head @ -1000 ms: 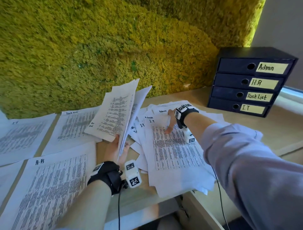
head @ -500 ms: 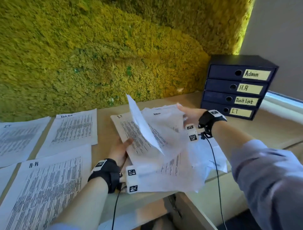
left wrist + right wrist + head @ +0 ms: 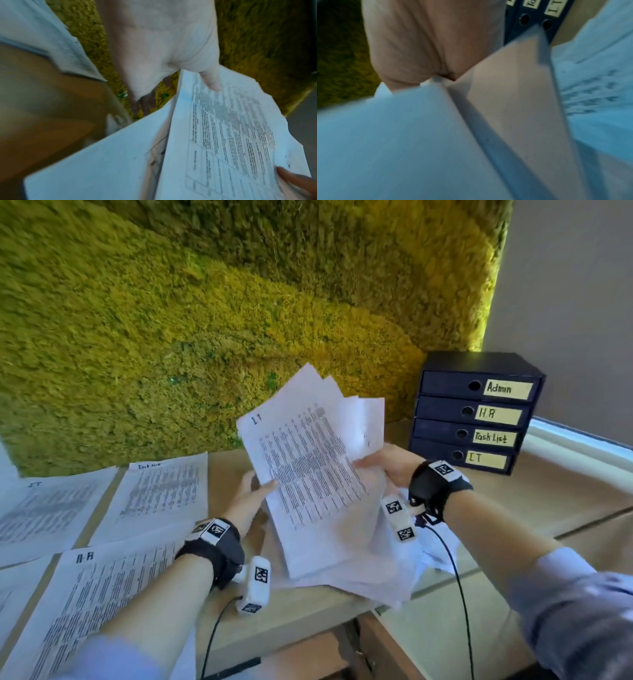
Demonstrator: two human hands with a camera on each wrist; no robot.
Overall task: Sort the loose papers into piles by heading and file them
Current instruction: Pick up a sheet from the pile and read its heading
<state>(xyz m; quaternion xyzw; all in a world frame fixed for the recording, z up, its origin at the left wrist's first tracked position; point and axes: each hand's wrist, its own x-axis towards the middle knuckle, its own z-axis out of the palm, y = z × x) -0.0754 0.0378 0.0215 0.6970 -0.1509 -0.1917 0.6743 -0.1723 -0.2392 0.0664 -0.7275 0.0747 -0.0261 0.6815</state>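
Both hands hold a loose stack of printed papers (image 3: 308, 474) tilted up above the desk; its top sheet is headed "IT". My left hand (image 3: 251, 491) grips the stack's left edge, thumb on the front of the top sheet (image 3: 231, 128). My right hand (image 3: 383, 463) grips the right edge, its fingers hidden behind the sheets (image 3: 419, 135). On the desk at left lie three sorted piles: "IT" (image 3: 44, 511), "Task List" (image 3: 161, 494) and "H.R" (image 3: 102, 594).
A dark blue drawer unit (image 3: 476, 412) stands at the back right, labelled Admin, H.R, Task List and IT. A moss wall (image 3: 205, 320) rises behind the wooden desk (image 3: 548, 508). More loose sheets (image 3: 435, 553) lie under my right wrist near the desk's front edge.
The right hand left the papers on the desk and joined the left. The loose stack has been gathered and lifted, tilted up between both hands with an IT sheet on top.
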